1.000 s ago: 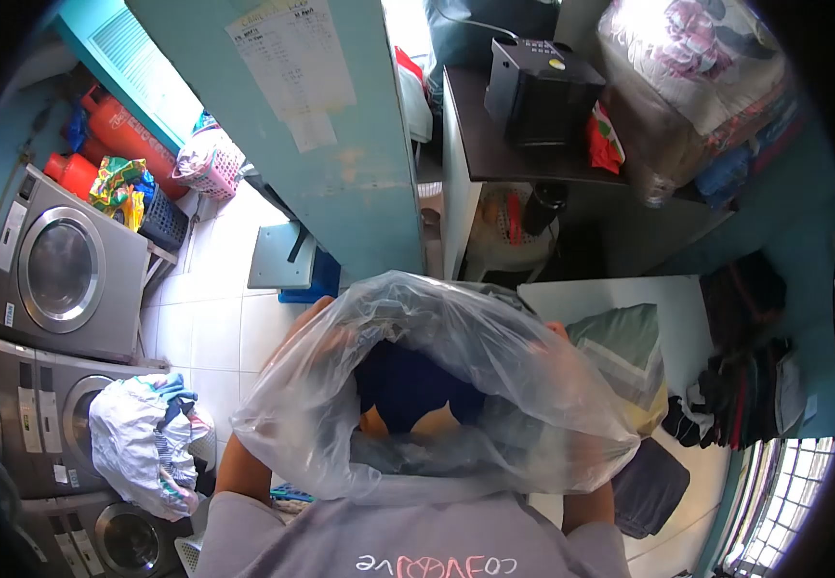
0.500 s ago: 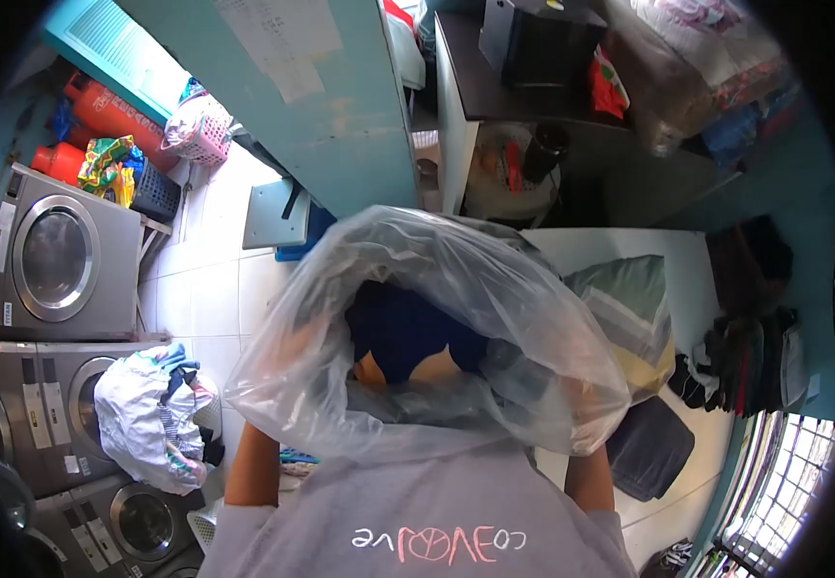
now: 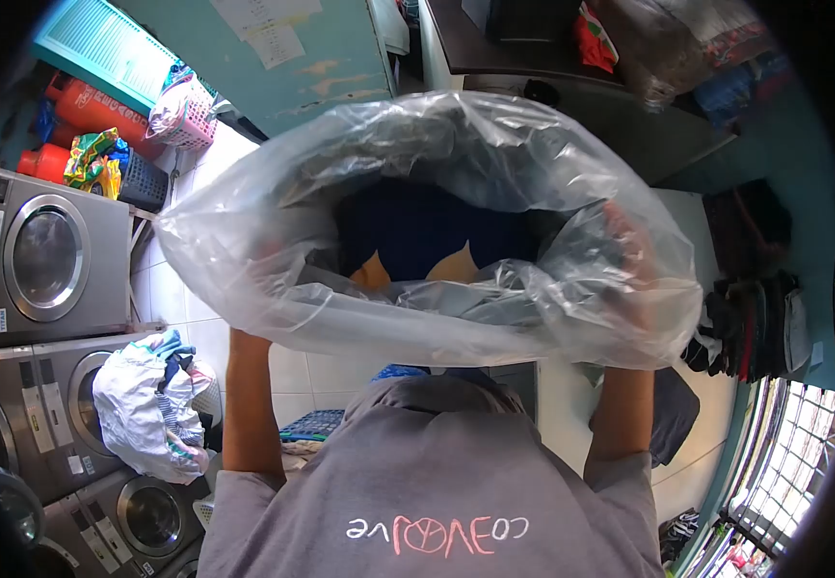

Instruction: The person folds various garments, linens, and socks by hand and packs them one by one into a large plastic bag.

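Observation:
A large clear plastic bag (image 3: 398, 332) is raised in front of my chest, its wide mouth facing me. My left hand (image 3: 268, 260) holds its left side and shows only dimly through the plastic. At the right side my right hand (image 3: 629, 246) holds the bag from under a layer of film, its fingers faintly visible. Through the mouth I see dark navy fabric (image 3: 427, 226) with tan pointed shapes at its lower edge. Whether the fabric lies inside the bag or behind it, I cannot tell.
Front-loading machines (image 3: 46, 255) stand at the left, with a white bundle of laundry (image 3: 147, 409) before them. Red gas cylinders (image 3: 99, 120) and a pink basket (image 3: 186, 120) are behind. Dark clothes (image 3: 750, 332) hang at the right. A dark-topped counter (image 3: 523, 58) stands ahead.
Both hands have lifted the bag up and away from my chest and moved farther apart. Its mouth is stretched wider, and more of my shirt and forearms shows below.

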The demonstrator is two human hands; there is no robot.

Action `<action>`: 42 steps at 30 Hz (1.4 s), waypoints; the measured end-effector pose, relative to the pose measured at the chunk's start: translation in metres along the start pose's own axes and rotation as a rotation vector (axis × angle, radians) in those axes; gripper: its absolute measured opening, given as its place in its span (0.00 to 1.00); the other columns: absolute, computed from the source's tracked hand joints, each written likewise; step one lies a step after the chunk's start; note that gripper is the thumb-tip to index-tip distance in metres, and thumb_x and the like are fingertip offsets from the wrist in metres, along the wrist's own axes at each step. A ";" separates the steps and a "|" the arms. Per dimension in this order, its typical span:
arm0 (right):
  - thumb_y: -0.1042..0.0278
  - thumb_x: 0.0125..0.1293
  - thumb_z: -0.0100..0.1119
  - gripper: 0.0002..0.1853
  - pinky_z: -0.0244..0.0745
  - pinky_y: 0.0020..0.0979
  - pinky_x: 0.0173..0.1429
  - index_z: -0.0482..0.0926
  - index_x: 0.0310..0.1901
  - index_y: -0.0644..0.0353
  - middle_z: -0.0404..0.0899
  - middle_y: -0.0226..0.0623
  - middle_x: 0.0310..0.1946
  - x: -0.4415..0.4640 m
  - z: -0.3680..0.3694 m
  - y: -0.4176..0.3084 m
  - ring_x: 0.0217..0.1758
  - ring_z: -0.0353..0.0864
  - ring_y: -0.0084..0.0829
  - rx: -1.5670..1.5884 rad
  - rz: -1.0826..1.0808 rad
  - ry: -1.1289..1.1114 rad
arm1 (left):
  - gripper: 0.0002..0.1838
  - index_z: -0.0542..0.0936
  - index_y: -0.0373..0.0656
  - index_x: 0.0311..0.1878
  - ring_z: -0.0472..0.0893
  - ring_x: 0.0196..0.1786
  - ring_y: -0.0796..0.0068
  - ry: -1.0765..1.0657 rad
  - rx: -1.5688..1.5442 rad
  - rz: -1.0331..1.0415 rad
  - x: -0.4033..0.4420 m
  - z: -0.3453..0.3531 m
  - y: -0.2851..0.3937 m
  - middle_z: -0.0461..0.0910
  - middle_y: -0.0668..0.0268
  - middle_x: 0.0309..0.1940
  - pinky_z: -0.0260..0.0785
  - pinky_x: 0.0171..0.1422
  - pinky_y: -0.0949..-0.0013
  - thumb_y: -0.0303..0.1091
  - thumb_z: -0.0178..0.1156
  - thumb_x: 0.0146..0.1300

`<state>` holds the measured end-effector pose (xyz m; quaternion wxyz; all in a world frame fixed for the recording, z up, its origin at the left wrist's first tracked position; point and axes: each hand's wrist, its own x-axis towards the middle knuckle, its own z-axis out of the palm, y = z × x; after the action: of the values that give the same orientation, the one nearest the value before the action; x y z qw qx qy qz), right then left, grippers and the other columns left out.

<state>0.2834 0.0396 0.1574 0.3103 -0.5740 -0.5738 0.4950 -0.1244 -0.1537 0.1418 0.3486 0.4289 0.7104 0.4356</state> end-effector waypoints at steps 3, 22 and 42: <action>0.65 0.59 0.57 0.12 0.67 0.23 0.49 0.75 0.42 0.62 0.75 0.33 0.34 0.001 -0.032 0.013 0.40 0.72 0.23 -0.019 0.028 0.005 | 0.28 0.69 0.38 0.56 0.74 0.52 0.66 -0.027 0.011 -0.016 0.007 -0.030 -0.014 0.74 0.58 0.48 0.66 0.58 0.67 0.32 0.66 0.52; 0.63 0.61 0.55 0.13 0.66 0.24 0.50 0.75 0.43 0.63 0.75 0.32 0.34 -0.072 0.021 -0.053 0.40 0.72 0.23 -0.083 -0.054 0.081 | 0.25 0.70 0.37 0.56 0.74 0.52 0.70 -0.058 0.081 0.110 -0.034 0.012 -0.012 0.74 0.60 0.49 0.66 0.58 0.71 0.29 0.64 0.55; 0.61 0.68 0.49 0.17 0.67 0.32 0.58 0.71 0.55 0.58 0.71 0.38 0.54 -0.038 0.045 -0.213 0.56 0.71 0.30 -0.060 -0.396 -1.155 | 0.24 0.72 0.39 0.58 0.73 0.55 0.67 -0.090 -0.013 0.179 -0.068 -0.009 -0.033 0.73 0.59 0.53 0.64 0.61 0.66 0.30 0.61 0.57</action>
<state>0.1726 0.0251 0.3479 0.0188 -0.1040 -0.7589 0.6426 -0.1158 -0.2274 0.1229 0.3426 0.5075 0.6502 0.4498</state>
